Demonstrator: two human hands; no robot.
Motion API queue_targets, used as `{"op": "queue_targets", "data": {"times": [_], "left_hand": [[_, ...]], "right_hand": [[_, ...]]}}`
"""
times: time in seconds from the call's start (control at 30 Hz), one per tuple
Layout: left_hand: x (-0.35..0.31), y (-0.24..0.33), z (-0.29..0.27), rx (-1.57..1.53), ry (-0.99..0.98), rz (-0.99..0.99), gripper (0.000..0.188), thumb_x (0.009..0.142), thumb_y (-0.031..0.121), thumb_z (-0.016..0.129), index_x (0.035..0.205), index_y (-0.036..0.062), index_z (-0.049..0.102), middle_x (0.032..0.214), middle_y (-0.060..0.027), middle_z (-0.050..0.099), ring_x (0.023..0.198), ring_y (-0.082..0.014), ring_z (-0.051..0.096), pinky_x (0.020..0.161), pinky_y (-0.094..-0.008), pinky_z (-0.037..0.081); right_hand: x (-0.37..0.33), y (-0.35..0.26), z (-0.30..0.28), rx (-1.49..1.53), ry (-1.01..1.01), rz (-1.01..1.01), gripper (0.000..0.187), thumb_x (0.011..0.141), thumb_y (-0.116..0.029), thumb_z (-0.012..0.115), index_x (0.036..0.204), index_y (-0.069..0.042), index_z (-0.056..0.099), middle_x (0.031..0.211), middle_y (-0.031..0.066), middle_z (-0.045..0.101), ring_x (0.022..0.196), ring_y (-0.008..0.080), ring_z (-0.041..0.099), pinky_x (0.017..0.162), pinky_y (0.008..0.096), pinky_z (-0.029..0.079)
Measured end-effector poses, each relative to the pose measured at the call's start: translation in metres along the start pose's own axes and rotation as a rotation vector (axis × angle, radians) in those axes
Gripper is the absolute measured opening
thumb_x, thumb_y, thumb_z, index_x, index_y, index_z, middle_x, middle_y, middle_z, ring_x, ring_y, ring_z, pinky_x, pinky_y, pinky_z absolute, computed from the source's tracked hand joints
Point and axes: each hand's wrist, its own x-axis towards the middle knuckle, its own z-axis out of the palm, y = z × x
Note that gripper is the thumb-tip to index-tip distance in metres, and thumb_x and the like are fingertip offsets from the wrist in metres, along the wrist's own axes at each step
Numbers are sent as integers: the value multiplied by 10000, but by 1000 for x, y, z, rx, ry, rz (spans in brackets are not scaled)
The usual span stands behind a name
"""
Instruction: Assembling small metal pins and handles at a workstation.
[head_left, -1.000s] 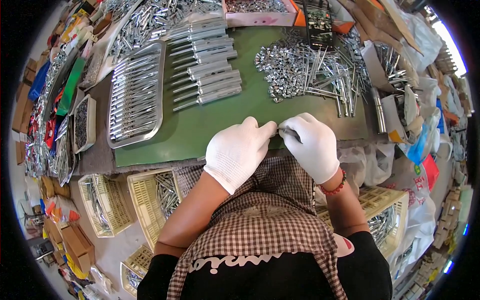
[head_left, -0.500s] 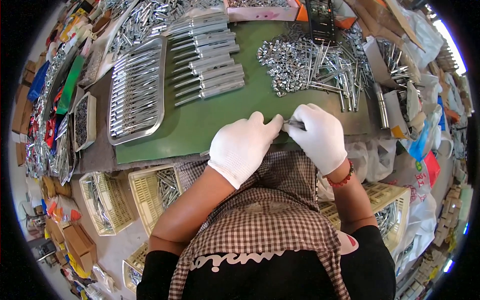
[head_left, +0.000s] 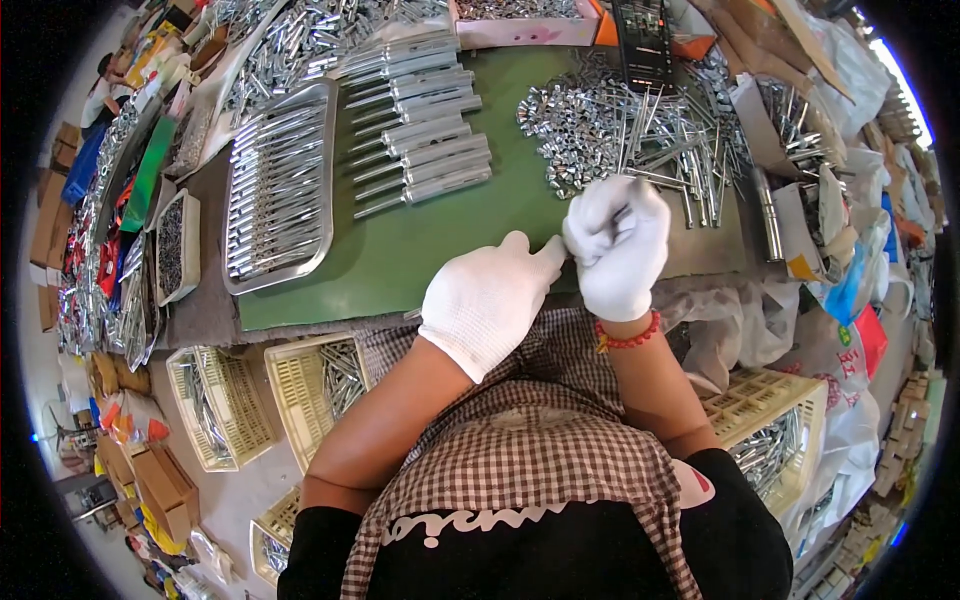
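My left hand (head_left: 490, 298), in a white glove, is closed at the front edge of the green table top (head_left: 400, 265). The thin end of a metal rod (head_left: 412, 314) sticks out past its wrist side; the glove hides the rest. Just right of it, my right hand (head_left: 612, 255), also gloved, is raised with its fingers curled in. A small dark spot shows at its fingertips, too small to name. Beyond the right hand lie a heap of small metal sleeves (head_left: 570, 130) and a pile of long thin metal pins (head_left: 700, 165).
A metal tray (head_left: 329, 215) of rod-like parts stands left. Beside it lie several thick metal cylinders with thin rods (head_left: 440, 160). A black rack-like object (head_left: 643, 45) and a pink-white box (head_left: 525, 32) are at the back. Cream crates (head_left: 300, 400) stand below the table.
My right hand has turned and lifted, moving slightly left and away from me, with its fingers curling upward. The grey metal piece at its fingers no longer shows. The left hand has hardly moved.
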Motion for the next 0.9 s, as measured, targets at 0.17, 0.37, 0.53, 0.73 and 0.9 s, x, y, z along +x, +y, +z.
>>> {"op": "queue_targets", "data": {"times": [0.17, 0.37, 0.53, 0.73, 0.9], "left_hand": [[3, 4, -10, 48, -18, 34, 105, 939, 225, 601, 998, 148, 640, 778, -70, 590, 660, -265, 659, 549, -409, 527], [25, 20, 0, 143, -51, 31, 102, 918, 166, 579, 882, 73, 600, 825, -103, 643, 751, -289, 703, 642, -420, 581], [-3, -12, -15, -326, 187, -19, 249, 886, 213, 693, 1107, 101, 680, 933, -116, 673, 833, -330, 679, 746, -399, 551], [-39, -18, -29, -610, 312, -106, 468, 856, 38, 660, 1319, 72, 605, 1057, -154, 632, 992, -321, 632, 905, -372, 500], [-76, -28, -25, -628, 484, -124, 588, 856, 0, 635, 1430, 53, 520, 1066, -144, 611, 1014, -307, 605, 925, -379, 483]], "right_hand": [[-9, 9, 9, -284, 75, -83, 569, 1035, -435, 433, 618, -51, 479, 571, -7, 372, 508, 102, 298, 499, 286, 206], [-5, -4, -4, -12, 151, -65, 557, 1015, -437, 391, 606, -64, 454, 543, -9, 310, 496, 127, 296, 497, 306, 197], [-20, -18, -4, -287, 222, -75, 390, 1035, -307, 461, 779, -33, 569, 605, -32, 390, 485, 78, 302, 475, 286, 247], [-43, -26, 42, -610, -18, 47, 195, 960, -90, 656, 1143, -27, 675, 912, -41, 597, 828, 46, 517, 763, 189, 425], [-57, -28, 62, -607, -11, 27, 175, 1000, -142, 596, 1096, -23, 681, 825, -47, 584, 611, -11, 393, 530, 164, 284]]}}
